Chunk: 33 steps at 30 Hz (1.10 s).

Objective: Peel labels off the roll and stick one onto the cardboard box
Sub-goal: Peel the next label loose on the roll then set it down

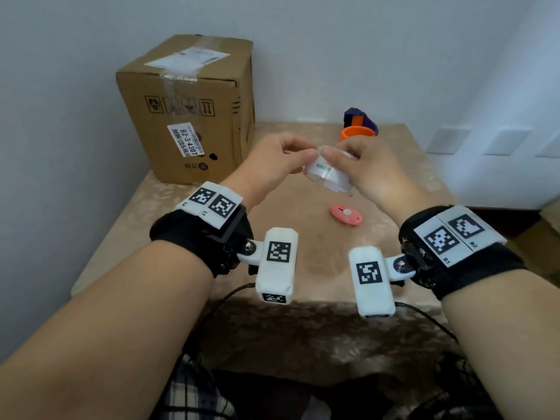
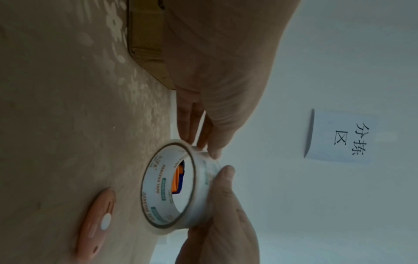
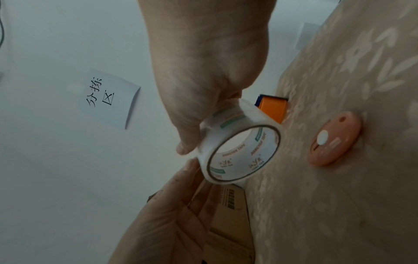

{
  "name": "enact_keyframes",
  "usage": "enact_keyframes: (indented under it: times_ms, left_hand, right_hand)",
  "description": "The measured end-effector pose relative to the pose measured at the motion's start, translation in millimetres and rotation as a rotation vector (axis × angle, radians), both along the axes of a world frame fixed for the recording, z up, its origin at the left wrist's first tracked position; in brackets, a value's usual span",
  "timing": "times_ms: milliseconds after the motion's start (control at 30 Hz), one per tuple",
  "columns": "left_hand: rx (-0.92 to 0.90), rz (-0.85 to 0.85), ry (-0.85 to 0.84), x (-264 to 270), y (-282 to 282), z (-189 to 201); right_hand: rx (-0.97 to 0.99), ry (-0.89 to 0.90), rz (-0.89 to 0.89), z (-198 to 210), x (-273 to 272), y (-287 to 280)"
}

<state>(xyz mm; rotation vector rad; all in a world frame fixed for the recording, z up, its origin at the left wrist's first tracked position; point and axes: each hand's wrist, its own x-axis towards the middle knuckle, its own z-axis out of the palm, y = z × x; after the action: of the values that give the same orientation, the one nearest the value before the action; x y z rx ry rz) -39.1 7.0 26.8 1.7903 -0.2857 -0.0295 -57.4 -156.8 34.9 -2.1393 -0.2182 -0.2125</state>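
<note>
A brown cardboard box (image 1: 188,110) with printed labels stands at the table's back left; its corner also shows in the wrist views (image 2: 144,44) (image 3: 228,214). Both hands hold a clear tape roll (image 1: 328,177) (image 2: 158,187) (image 3: 248,155) in the air above the table's middle. My right hand (image 1: 333,153) (image 3: 187,148) grips the roll from the right, thumb on its outer face. My left hand (image 1: 303,153) (image 2: 208,148) meets it from the left, thumb and fingertips pinching at the roll's outer wrap. No peeled strip is visible.
A pink oval cutter (image 1: 346,214) (image 2: 97,225) (image 3: 334,139) lies on the tan floral tablecloth (image 1: 303,268) just below the hands. An orange and purple tape dispenser (image 1: 360,125) (image 3: 271,109) sits at the back. A paper note (image 2: 339,135) (image 3: 108,98) hangs on the wall.
</note>
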Motion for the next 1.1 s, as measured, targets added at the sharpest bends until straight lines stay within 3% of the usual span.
enact_keyframes:
  times_ms: [167, 400, 533, 600, 733, 900, 1100]
  left_hand:
    - [-0.094, 0.015, -0.058, -6.7, 6.0, 4.4]
    - [-0.259, -0.063, 0.166, -7.3, 11.8, 4.5]
    - [-0.348, -0.114, 0.27, -7.9, 13.6, 3.1]
    - [-0.36, -0.076, 0.251, -8.2, 10.6, 5.3]
    - [-0.358, 0.003, 0.163, -5.8, 4.5, 11.9]
    - [-0.075, 0.045, 0.007, -10.7, 3.3, 11.9]
    - [-0.015, 0.008, -0.075, -16.9, 0.7, 15.5]
  right_hand:
    - [0.313, 0.045, 0.077, 1.1, 1.4, -1.8]
    - [0.826, 0.237, 0.231, 2.8, -1.5, -2.4]
    - [0.983, 0.268, 0.145, 2.9, 2.5, -3.7]
    - [0.97, 0.274, 0.091, 2.8, 4.5, -1.3]
    - [0.705, 0.296, 0.074, 1.3, -0.5, 9.9]
    - [0.496, 0.351, 0.054, 3.6, -8.8, 20.8]
    - [0.466, 0.433, 0.091, 5.7, -18.1, 22.1]
